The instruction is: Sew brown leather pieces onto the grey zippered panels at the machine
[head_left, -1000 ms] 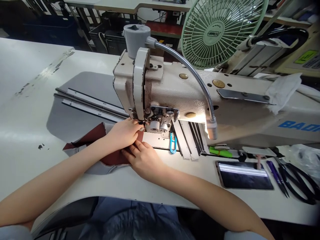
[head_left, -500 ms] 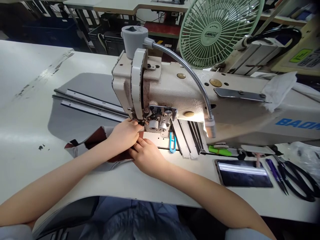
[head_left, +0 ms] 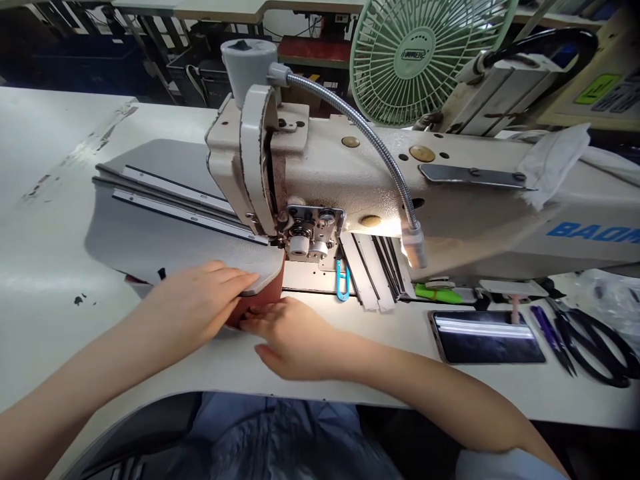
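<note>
A grey fabric panel [head_left: 170, 240] with a reddish-brown underside [head_left: 270, 293] lies under the head of a sewing machine [head_left: 320, 160]. Two white strips with dark edges [head_left: 190, 217] run across it towards the needle area, which the machine parts partly hide. My left hand [head_left: 200, 300] is closed over the panel's near edge, its fingers flat on the grey face. Close beside it, my right hand [head_left: 295, 337] grips the reddish-brown side at the front corner with bent fingertips; its thumb sticks out apart. The fingertips are partly hidden by the fabric.
Right of the needle lie blue thread snips [head_left: 343, 280] and several loose strips [head_left: 367, 273]. Farther right are a green-handled tool [head_left: 439, 293], a phone [head_left: 487, 339], a purple tool [head_left: 553, 340] and black-handled scissors [head_left: 597, 347]. A lamp [head_left: 414, 247] and green fan [head_left: 415, 57] stand above.
Both hands have drawn back from the needle area towards me, the left also leftwards. The near part of the panel, folded up before, now lies opened out with its grey face up.
</note>
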Available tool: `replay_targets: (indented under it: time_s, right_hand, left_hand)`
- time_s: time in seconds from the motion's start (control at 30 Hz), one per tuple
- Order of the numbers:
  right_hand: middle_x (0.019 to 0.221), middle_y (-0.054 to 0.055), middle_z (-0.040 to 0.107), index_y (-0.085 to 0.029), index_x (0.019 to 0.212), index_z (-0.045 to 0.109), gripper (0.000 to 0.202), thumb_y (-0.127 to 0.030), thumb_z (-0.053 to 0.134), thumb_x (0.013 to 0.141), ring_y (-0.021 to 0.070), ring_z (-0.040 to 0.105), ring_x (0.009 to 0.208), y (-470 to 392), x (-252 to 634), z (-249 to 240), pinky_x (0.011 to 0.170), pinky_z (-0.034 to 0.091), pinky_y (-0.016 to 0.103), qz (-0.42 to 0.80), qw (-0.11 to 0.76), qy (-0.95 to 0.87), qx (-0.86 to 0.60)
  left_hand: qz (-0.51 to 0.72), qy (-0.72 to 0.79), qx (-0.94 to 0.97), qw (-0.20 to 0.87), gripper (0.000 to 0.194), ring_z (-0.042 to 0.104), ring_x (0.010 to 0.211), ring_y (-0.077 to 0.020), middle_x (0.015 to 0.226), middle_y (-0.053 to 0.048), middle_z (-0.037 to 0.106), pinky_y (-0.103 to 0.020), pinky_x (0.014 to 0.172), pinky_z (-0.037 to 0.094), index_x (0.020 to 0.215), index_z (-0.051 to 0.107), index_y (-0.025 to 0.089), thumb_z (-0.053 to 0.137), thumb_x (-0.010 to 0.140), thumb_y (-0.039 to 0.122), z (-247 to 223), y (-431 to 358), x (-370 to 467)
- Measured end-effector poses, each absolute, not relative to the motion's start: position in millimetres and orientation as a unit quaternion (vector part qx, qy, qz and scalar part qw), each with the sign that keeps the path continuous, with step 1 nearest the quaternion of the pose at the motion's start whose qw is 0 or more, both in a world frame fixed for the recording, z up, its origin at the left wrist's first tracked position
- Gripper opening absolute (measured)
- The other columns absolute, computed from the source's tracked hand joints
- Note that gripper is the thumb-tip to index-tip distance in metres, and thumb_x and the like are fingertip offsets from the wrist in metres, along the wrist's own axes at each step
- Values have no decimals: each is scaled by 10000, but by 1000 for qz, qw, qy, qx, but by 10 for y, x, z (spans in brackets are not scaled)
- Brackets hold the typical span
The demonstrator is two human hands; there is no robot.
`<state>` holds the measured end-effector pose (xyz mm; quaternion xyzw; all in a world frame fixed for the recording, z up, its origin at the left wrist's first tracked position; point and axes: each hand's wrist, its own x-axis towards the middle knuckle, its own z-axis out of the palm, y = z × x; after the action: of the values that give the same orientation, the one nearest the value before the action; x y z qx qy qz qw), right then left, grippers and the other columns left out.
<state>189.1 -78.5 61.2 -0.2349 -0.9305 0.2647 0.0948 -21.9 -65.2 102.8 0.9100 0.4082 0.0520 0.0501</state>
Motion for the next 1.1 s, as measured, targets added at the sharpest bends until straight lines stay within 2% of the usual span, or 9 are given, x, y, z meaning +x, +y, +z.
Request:
replay_targets:
  time_s: [0.1,0.27,0.5,0.7,0.8,0.87,0.97,1.1]
  right_hand:
    - [1298,170,615,-58,1297,548,441,-223,544,888,258,529,1242,-1001,1892,489,1024,401,383,173,80,-954,-233]
    - [1333,192,577,-26,1351,479,469,-228,497,928,276,530,1222,-1111,1850,257,1042,384,398,61,93,-963,-244]
    - [1262,157,622,-63,1335,495,425,-318,467,997,243,584,1107,-911,1851,241,1001,417,397,79,90,-960,-255]
    - [1256,180,592,-59,1264,542,375,-308,473,991,263,546,1123,-876,1812,200,1000,434,421,47,108,-949,-291]
    - [1259,213,572,-23,1238,547,329,-159,449,956,275,554,1092,-958,1746,153,900,497,426,25,109,-944,-309]
    - [1277,267,555,42,1276,506,386,-101,427,927,298,541,1151,-1024,1711,125,913,495,440,8,114,-943,-311]
    - [1333,331,510,115,1328,442,470,-134,425,930,355,492,1260,-1090,1689,96,960,467,467,-22,118,-943,-310]
    - [1383,317,487,100,1356,448,529,-252,455,961,391,465,1303,-1089,1683,92,956,464,461,-34,92,-939,-329]
  left_hand:
    - [71,388,918,50,346,618,1009,-212,1205,-84,676,-339,882,488,1201,622,143,424,922,191,844,-742,-128]
    - [85,356,930,22,353,619,1032,-200,1229,-97,671,-334,901,488,1214,615,115,389,942,119,698,-776,-79]
    - [67,324,944,4,374,618,1086,-205,1265,-98,655,-352,910,490,1244,605,141,360,963,105,615,-642,-152]
    - [92,336,937,-3,382,614,962,-202,1284,-110,641,-363,898,504,1227,623,112,376,936,94,549,-541,-140]
    - [104,350,931,22,379,599,970,-213,1213,-111,664,-368,890,504,1218,631,129,395,922,103,548,-476,-124]
    - [108,362,925,44,362,595,941,-211,1100,-97,682,-355,843,508,1177,651,159,415,907,102,552,-432,-111]
    - [136,363,918,83,319,584,877,-182,956,-59,672,-314,781,498,1061,680,190,422,907,84,542,-360,-104]
    - [150,339,921,120,269,587,883,-164,919,-43,672,-296,801,489,1013,680,179,439,926,95,500,-247,-123]
